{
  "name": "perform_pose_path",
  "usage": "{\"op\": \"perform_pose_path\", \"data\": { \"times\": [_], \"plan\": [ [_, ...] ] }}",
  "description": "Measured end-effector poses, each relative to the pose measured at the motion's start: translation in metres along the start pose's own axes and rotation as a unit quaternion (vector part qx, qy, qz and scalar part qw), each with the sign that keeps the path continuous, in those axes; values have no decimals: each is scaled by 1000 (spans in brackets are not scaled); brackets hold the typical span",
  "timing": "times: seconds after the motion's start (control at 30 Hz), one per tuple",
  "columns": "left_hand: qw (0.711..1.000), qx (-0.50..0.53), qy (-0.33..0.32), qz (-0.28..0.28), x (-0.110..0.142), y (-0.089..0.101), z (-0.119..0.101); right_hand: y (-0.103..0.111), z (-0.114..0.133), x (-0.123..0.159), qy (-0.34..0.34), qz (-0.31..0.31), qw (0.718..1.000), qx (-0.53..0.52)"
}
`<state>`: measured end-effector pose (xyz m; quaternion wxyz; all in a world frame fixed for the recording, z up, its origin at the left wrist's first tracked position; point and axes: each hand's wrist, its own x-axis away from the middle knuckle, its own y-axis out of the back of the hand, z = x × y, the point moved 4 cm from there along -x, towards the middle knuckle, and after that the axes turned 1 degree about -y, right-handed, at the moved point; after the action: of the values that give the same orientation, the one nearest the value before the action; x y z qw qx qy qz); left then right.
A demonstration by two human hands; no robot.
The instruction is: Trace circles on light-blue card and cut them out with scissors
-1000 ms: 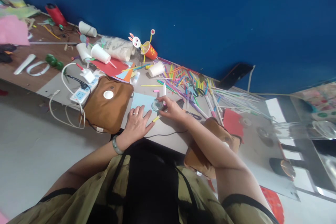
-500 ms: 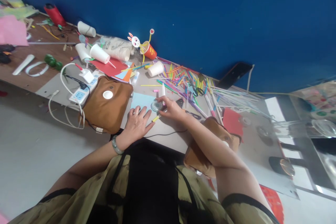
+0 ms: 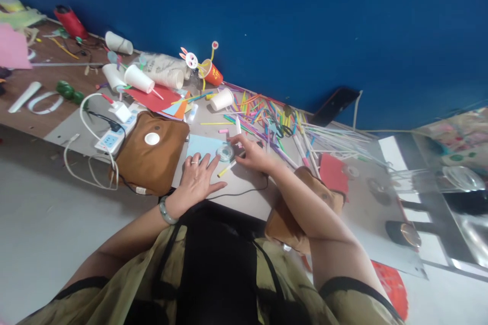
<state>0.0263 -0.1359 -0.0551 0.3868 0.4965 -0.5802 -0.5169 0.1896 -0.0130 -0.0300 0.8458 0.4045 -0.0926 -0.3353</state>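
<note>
My left hand (image 3: 198, 176) lies flat with its fingers spread, fingertips on a light blue sheet of paper (image 3: 199, 145). A clear round ring, like a tape roll (image 3: 224, 152), sits at the paper's right edge. Just right of it, my right hand (image 3: 254, 156) is curved, index finger and thumb apart, with no object visible between them. A white pen (image 3: 238, 126) stands out beyond the index finger, partly hidden by it. A thin yellow-ended stick (image 3: 226, 169) lies below the ring, close to the thumb.
Many coloured straws (image 3: 251, 106) and scissors (image 3: 280, 127) lie ahead. A white paper cup (image 3: 222, 99) is tipped over nearby. Left are a brown bag (image 3: 162, 144) and a power strip (image 3: 114, 137) with cables. Another brown bag (image 3: 285, 226) is under my right arm.
The view has shifted slightly, carrying the scene left. My right hand has drawn a little to the right of the clear ring. My left hand stays flat on the paper.
</note>
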Motion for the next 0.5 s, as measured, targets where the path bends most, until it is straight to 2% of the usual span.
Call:
{"op": "perform_pose_path", "data": {
  "times": [0.13, 0.37, 0.5],
  "plan": [
    [1000, -1, 2, 4, 0, -2, -1, 7, -2, 3, -15, -29, 999, 16],
    [1000, -24, -5, 6, 0, -1, -4, -9, -2, -1, -20, -12, 1000, 8],
    [1000, -23, -8, 4, 0, -1, -4, -11, -3, -2, -19, -14, 1000, 8]
  ]
}}
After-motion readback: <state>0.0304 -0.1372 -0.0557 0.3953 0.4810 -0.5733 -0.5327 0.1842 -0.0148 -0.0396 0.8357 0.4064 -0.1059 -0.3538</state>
